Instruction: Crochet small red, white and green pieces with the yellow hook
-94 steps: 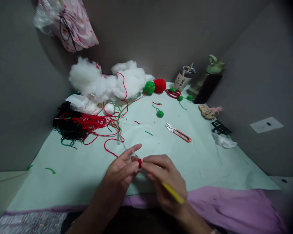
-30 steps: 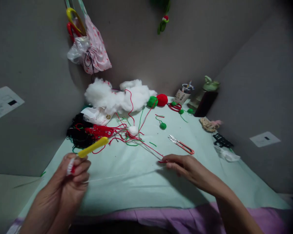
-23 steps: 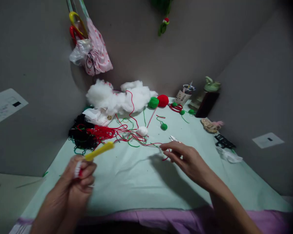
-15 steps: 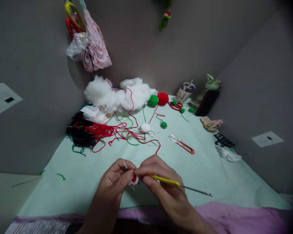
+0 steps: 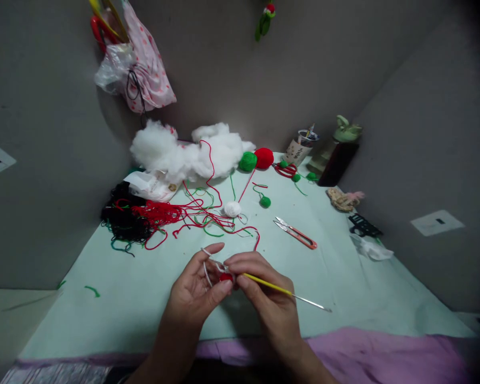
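My left hand [image 5: 198, 290] pinches a small red crocheted piece [image 5: 225, 277] near the table's front edge, with white yarn looped over its fingers. My right hand [image 5: 264, 296] meets it from the right and grips a yellow-handled crochet hook [image 5: 282, 291], whose metal tip points right. Red yarn [image 5: 208, 216] trails from the hands back to a tangle of red, green and black yarn [image 5: 138, 216] at the left. A small white yarn ball [image 5: 232, 209] lies behind the hands.
Red-handled thread snips [image 5: 296, 233] lie to the right on the pale green table cover [image 5: 344, 277]. White stuffing [image 5: 184, 149], a green ball [image 5: 247, 161], a red ball [image 5: 263, 158], a cup of tools [image 5: 302, 145] and a dark bottle [image 5: 338, 157] stand at the back. A pink bag [image 5: 144, 69] hangs on the wall.
A second ago my hands were apart, the left holding hook and piece, the right pulling red yarn. They have come together at the front; the hook is now in my right hand.
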Motion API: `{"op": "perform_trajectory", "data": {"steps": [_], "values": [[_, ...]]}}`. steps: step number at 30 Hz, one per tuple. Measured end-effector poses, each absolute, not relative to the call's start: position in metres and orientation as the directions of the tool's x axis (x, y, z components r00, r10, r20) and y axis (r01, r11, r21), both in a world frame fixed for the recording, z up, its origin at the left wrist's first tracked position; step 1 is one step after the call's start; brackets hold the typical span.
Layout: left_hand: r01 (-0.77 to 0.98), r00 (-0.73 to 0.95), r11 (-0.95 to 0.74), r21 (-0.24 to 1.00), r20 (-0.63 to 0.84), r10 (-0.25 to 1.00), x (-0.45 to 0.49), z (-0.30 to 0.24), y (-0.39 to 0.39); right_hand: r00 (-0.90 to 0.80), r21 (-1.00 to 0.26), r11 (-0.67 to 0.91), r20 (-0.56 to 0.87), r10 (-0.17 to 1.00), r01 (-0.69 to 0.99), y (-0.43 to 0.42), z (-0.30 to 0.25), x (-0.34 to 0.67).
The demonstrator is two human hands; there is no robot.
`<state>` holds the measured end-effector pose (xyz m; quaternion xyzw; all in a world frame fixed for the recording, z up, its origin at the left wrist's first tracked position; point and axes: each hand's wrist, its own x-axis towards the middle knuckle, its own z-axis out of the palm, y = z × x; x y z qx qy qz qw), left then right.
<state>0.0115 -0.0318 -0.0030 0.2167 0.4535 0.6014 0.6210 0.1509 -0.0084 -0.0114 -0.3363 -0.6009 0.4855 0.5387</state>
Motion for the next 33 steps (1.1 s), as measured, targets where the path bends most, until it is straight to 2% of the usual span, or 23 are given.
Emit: {"op": "perform_trajectory", "data": {"steps": [7, 12, 19, 27, 30, 33], "values": [[-0.547, -0.025, 0.328, 0.770, -0.406, 0.913, 0.008, -0.004, -0.029, -0.173, -0.933, 0.129, 0.196, 0.965, -0.335, -0.004, -0.020, 0.154], [-0.626, -0.037, 0.318, 0.712, -0.434, 0.900, 0.011, -0.001, -0.028, -0.183, -0.897, -0.017, 0.072, 0.980, -0.442, -0.007, -0.024, 0.155], [-0.622, -0.014, 0.305, 0.721, -0.400, 0.916, 0.010, 0.001, -0.028, -0.235, -0.844, -0.046, 0.096, 0.967, -0.534, -0.003, -0.017, 0.156], [-0.492, -0.067, 0.261, 0.830, -0.335, 0.940, 0.006, -0.002, -0.026, -0.234, -0.935, 0.122, 0.208, 0.950, -0.334, -0.011, -0.013, 0.166], [-0.442, -0.093, 0.263, 0.857, -0.336, 0.937, 0.006, -0.005, -0.028, -0.238, -0.954, 0.229, 0.272, 0.932, -0.193, -0.015, -0.010, 0.171], [-0.401, -0.163, 0.201, 0.894, -0.286, 0.944, 0.007, -0.006, -0.032, -0.290, -0.905, 0.426, 0.403, 0.868, 0.018, -0.015, -0.006, 0.174]]}}
